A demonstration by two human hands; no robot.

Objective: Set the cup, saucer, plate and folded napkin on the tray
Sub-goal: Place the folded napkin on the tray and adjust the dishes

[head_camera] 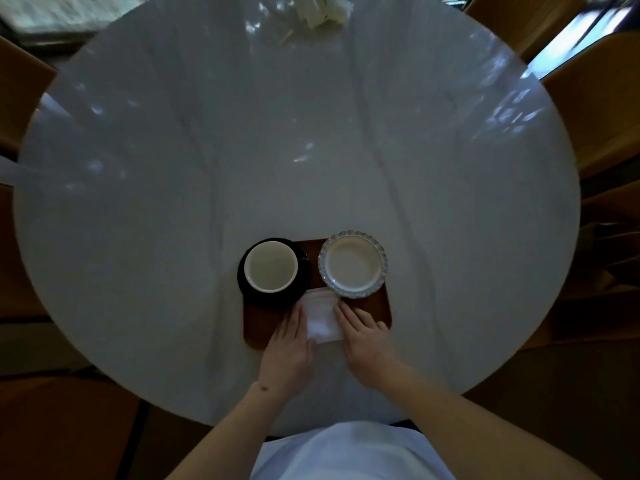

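Head view: both hands lie flat with fingers spread, left hand [288, 344] and right hand [367, 341] touching either edge of the folded napkin [322, 318] on the wooden tray [258, 327]. Beyond, the cup [270, 266] sits on a black saucer [273, 299] beside the scalloped plate [352, 264], all on the round tabletop [277, 133].

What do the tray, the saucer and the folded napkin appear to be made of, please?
The tray looks like reddish-brown wood with a smooth finish, though laminate is possible. The saucer seems glazed black ceramic, going by its dark, even surface. The folded napkin looks like soft white paper or cloth; the matte surface leaves that open.
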